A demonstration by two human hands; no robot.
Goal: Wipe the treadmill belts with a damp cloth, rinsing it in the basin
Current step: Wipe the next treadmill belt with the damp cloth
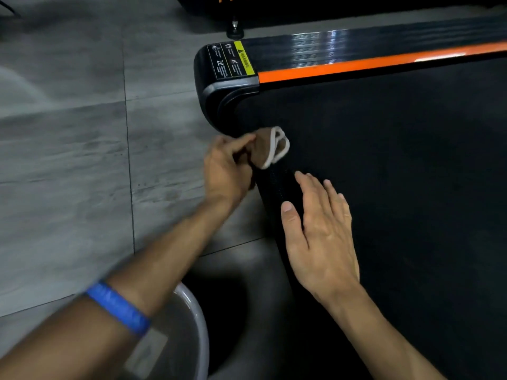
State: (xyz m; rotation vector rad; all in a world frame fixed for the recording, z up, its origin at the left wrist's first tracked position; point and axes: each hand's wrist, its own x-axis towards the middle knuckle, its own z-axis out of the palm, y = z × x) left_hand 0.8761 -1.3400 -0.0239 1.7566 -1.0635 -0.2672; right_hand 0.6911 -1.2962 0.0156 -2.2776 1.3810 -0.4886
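Two hands are in view. The left hand point(229, 167) has its fingers curled round one cloth point(270, 146), a brownish bundle with a white edge loop, and holds it against the rear edge of the treadmill belt point(397, 174), where the belt meets the rounded black end cap point(212, 102). The cloth projects from the fingertip side of the left hand, onto the belt. The right hand point(319, 237) lies flat with fingers straight and close together, palm down on the belt, holding nothing; it sits just beside the left hand, nearer the wearer, and its fingertips point toward the cloth without touching it. One blue wristband point(119, 308) circles the left forearm, well behind the hand. One basin point(201, 319), with a pale rim, stands on the floor point(63, 165) under the left forearm and to the wrist side of both hands; its contents cannot be made out. Beyond the left hand, past the end cap, one black side rail point(384, 45) runs along the belt, with one orange stripe point(370, 63) on its inner edge and one warning label point(230, 61) at its near end. One small black foot point(234, 30) of a second machine stands on the grey tiled floor beyond the rail.
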